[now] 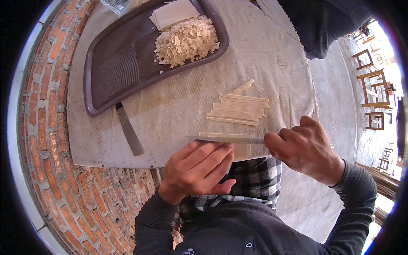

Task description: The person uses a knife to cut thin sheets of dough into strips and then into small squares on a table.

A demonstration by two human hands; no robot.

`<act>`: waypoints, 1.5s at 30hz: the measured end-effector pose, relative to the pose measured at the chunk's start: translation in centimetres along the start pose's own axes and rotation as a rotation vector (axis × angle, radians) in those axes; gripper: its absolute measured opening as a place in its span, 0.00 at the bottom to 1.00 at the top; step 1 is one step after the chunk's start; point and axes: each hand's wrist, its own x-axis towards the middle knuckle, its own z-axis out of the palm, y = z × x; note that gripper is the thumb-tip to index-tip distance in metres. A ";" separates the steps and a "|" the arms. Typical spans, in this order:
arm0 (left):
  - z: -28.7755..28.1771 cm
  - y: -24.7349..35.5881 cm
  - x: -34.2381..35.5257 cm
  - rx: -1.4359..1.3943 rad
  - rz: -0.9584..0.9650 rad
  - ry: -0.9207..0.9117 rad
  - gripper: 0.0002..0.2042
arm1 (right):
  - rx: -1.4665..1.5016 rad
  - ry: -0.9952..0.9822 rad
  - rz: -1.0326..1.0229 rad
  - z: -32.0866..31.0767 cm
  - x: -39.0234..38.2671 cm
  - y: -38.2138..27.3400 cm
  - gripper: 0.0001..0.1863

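My right hand (pixel 299 144) is closed around the handle of a knife (pixel 236 140), whose thin blade points left. The blade lies across a pale, flat sheet (pixel 242 151) at the table's near edge. On the far side of the blade shows a narrow strip (pixel 225 135) of the same material. My left hand (pixel 202 168) rests with outstretched fingers over the sheet's left part, fingertips close beside the blade, thumb pointing right. Just beyond, several pale cut strips (pixel 238 109) lie roughly side by side, with a few shorter ones set at an angle.
A dark brown tray (pixel 114 55) at the far left holds a heap of small pale pieces (pixel 187 41) and a stack of pale sheets (pixel 175 13). A second knife (pixel 129 129) lies partly under its rim. A brick wall (pixel 53 140) borders the table's left; a dark-clothed person (pixel 323 25) is at far right.
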 end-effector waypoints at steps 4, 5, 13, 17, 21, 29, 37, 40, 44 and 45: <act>0.2 0.0 0.0 -0.009 -0.013 0.005 0.23 | 0.009 0.000 -0.005 0.1 0.0 0.1 0.14; 0.1 0.0 0.0 -0.011 -0.020 0.001 0.24 | -0.003 -0.006 -0.007 0.3 0.0 0.1 0.15; -0.1 0.0 0.4 -0.054 -0.066 -0.010 0.23 | -0.021 -0.035 -0.008 0.4 -0.1 0.0 0.16; -0.3 0.1 0.7 -0.077 -0.083 -0.021 0.22 | -0.006 -0.070 -0.034 0.0 0.3 0.3 0.14; -0.1 -0.1 0.6 -0.068 -0.072 -0.022 0.27 | 0.065 -0.093 -0.057 -0.4 1.6 0.3 0.12; 0.2 -0.2 0.4 -0.056 -0.056 0.029 0.26 | 0.055 -0.170 -0.047 -1.6 1.3 0.8 0.13; -0.4 0.3 0.5 -0.065 -0.081 -0.013 0.22 | 0.098 0.025 -0.103 -0.3 3.8 -0.3 0.13; -0.3 0.2 0.6 -0.077 -0.070 0.010 0.22 | 0.061 -0.124 -0.048 -1.3 1.6 0.4 0.13; -0.5 0.1 0.8 -0.073 -0.061 -0.011 0.22 | 0.036 -0.114 -0.006 -0.8 0.1 0.5 0.13; -0.6 0.2 0.8 -0.070 -0.065 -0.032 0.22 | 0.039 -0.090 -0.006 -0.5 0.2 0.5 0.13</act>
